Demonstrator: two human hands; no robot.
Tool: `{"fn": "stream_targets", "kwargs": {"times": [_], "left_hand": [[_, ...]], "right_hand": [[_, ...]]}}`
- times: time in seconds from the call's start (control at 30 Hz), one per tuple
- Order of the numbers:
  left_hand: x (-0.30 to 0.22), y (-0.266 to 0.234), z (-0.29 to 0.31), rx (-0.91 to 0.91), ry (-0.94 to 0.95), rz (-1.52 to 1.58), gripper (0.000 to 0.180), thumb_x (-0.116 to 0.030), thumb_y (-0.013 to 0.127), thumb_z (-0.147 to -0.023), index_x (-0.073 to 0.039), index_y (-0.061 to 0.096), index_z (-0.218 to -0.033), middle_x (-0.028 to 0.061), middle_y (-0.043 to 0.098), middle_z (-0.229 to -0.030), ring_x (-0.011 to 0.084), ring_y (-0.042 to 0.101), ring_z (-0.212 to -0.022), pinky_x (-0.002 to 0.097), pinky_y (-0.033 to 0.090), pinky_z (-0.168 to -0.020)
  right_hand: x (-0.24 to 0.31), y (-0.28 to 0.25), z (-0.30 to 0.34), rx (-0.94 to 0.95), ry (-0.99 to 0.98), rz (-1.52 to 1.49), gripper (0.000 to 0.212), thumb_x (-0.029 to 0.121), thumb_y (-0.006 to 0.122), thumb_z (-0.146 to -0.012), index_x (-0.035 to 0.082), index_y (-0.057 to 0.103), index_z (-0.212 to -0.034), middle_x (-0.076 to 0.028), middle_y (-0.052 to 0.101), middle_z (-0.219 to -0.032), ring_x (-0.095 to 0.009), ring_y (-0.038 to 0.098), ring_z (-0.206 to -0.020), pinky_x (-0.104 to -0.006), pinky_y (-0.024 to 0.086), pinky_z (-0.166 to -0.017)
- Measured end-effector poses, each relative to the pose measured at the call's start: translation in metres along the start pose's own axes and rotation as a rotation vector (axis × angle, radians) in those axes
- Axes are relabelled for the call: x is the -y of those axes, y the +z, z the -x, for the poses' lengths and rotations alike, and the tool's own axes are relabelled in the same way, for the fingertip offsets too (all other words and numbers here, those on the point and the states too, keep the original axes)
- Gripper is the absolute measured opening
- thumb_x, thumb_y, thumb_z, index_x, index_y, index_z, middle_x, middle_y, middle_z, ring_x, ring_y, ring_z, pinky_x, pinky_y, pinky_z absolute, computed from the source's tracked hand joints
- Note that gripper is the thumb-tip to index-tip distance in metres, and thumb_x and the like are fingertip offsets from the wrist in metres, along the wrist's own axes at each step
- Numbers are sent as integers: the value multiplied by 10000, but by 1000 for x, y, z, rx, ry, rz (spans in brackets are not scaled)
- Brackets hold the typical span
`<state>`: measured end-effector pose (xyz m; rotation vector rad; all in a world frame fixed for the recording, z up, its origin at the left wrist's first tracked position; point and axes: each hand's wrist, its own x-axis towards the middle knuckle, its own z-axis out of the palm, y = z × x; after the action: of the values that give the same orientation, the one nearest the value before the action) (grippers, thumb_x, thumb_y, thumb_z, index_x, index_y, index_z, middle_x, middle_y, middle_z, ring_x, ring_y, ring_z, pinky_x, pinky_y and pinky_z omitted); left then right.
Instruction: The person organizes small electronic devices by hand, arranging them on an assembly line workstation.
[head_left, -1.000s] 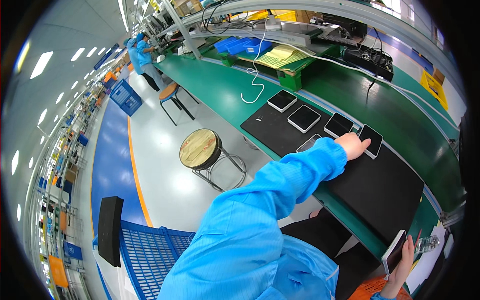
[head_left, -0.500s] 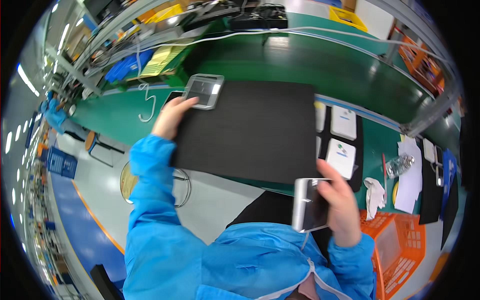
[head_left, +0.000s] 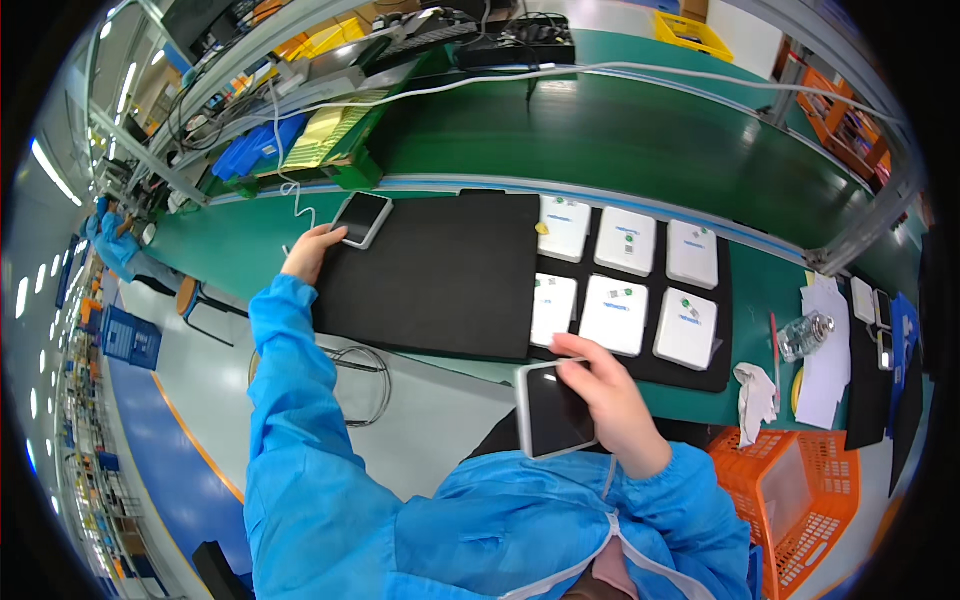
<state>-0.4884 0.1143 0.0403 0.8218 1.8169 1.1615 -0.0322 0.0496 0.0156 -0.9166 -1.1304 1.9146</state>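
Observation:
My left hand [head_left: 308, 254] grips the left edge of a flat black mat [head_left: 430, 285]. Its thumb reaches the lower corner of a white-framed handheld device with a dark screen [head_left: 362, 216], which lies on the mat's upper left corner; the fingers underneath are hidden. In my right hand [head_left: 615, 395], close to my body, is a second white-framed, dark-screened device [head_left: 555, 410]. That hand's fingertips come near the mat's lower right corner; I cannot tell whether they touch. Several white boxy units [head_left: 612, 315] with small stickers stand in two rows just right of the mat.
A cloth [head_left: 755, 400], a clear bottle [head_left: 803, 336] and white papers [head_left: 825, 355] lie on the green bench at right. Below is an orange basket [head_left: 790, 520]. A white cable [head_left: 650, 68] crosses behind, and a coiled cable [head_left: 370, 385] hangs under the bench. Far left, another person [head_left: 115, 240] is present.
The black mat has moved left and lower with my left hand and the device on it, uncovering more white units. My right hand has shifted left, still holding its device.

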Motion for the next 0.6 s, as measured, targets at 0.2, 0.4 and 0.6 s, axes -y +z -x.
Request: {"fn": "stream_targets", "kwargs": {"times": [0.2,0.4,0.6], "left_hand": [[8,11,-33,-32,181,-809,621,-362,678,-793,16,533,-1264,201,561,-1256,293,523,-1175,367,415,-981],[-62,126,99,-27,619,-1106,514,-364,691,-738,-12,583,-1097,217,603,-987,402,579,-927,470,500,-795],[-23,290,148,527,1239,-730,1070,-544,809,-536,114,401,-1276,245,505,-1199,398,423,-1214,483,284,-1064]], "right_hand": [[-8,-79,52,-408,-130,53,369,289,392,-975,-9,580,-1083,-74,570,-788,-148,541,-629,-290,464,-582],[26,-76,90,-636,123,-100,266,217,456,-964,38,585,-1113,-1,502,-634,-60,381,-436,-169,281,-385],[-2,-73,104,-468,114,-32,291,246,461,-962,43,578,-1134,-17,533,-699,-85,443,-520,-204,360,-460]]}}
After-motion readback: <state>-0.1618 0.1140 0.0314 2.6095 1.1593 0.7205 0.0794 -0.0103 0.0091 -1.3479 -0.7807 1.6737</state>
